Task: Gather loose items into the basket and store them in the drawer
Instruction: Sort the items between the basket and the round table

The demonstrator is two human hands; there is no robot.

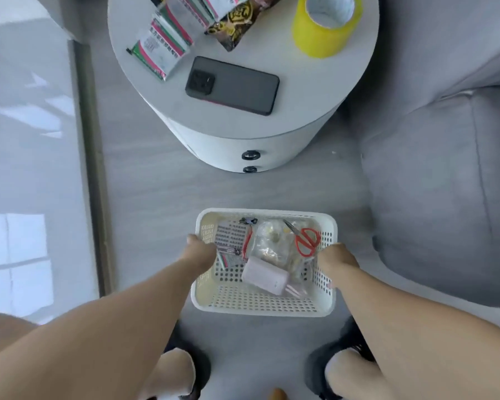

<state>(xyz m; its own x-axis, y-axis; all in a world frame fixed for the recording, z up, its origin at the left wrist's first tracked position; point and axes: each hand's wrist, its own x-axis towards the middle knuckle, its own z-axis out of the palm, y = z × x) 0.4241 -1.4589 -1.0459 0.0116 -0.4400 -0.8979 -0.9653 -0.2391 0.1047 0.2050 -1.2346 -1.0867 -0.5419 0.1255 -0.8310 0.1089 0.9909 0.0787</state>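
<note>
Basket in both my hands, held low over the grey floor in front of the round side table: my left hand grips its left rim, my right hand its right rim. Inside lie red-handled scissors, a pale power bank and a clear bag. On the table are a phone, yellow tape and sachets.

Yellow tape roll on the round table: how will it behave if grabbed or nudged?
The yellow tape roll stands on its flat end near the round table edge, so a nudge probably slides it rather than rolls it. Tipped onto its side, it would likely roll off. It looks like a thick rigid ring, probably stiff in the hand; the glossy surface may be slightly slippery.
</note>
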